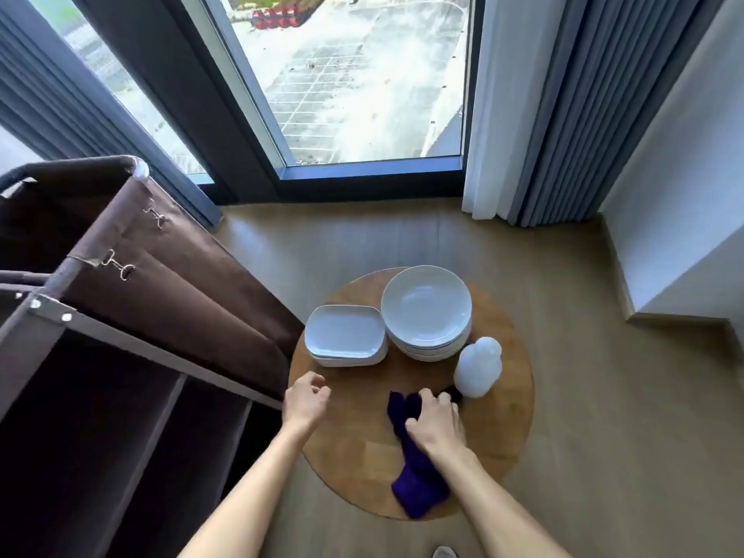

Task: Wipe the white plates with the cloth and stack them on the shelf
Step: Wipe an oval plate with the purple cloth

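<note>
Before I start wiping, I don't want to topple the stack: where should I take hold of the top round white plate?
Grip the top round white plate at its raised near-left rim, thumb above, fingers below. That edge overhangs the stack, and coming from there probably avoids the white plastic bottle on the right.

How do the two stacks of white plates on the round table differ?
The round plate stack is circular, deeper and taller; the rectangular plate stack has rounded corners, is flatter and shorter. The round stack sits beside the white bottle, the rectangular one nearer the brown shelf. Both are white and untouched.
</note>
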The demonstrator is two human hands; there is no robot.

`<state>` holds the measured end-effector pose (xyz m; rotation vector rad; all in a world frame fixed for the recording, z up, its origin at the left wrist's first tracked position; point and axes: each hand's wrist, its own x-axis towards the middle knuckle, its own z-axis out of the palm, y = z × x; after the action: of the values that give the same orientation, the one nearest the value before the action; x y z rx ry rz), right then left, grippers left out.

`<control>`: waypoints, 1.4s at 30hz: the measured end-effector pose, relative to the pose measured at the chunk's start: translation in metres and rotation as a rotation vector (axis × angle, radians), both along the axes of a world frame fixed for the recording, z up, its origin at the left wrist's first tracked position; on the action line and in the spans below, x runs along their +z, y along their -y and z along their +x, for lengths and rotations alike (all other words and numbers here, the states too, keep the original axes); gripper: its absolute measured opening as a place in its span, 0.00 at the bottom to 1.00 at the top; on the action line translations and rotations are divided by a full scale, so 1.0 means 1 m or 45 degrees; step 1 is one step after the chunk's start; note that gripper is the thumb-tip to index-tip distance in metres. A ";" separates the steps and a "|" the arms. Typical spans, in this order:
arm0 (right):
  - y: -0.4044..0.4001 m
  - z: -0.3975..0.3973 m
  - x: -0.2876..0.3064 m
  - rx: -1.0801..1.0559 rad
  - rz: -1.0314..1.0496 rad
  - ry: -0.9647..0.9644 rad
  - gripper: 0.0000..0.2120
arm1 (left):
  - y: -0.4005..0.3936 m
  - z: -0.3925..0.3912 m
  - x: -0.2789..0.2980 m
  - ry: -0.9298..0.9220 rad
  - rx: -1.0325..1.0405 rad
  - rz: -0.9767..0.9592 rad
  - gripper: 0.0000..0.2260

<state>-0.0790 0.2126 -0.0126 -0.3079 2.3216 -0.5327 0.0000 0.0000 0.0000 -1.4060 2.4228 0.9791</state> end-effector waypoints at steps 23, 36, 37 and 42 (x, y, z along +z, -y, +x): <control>0.053 -0.002 -0.201 0.129 -0.052 -1.047 0.08 | 0.128 -0.065 -0.146 -0.421 0.237 -0.169 0.04; 0.049 0.007 -0.220 0.017 -0.140 -1.211 0.16 | 0.091 -0.035 -0.132 -1.143 0.617 0.425 0.02; 0.047 0.010 -0.218 -0.003 -0.129 -1.197 0.18 | 0.087 -0.029 -0.133 -1.190 0.633 0.567 0.07; 0.031 0.023 -0.208 -0.027 0.059 -0.931 0.31 | 0.034 0.018 -0.130 -1.293 0.782 0.958 0.09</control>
<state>-0.0563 0.1820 -0.2203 -0.5218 3.0372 -0.4157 0.0177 -0.0341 -0.1303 -1.5220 1.5513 2.9109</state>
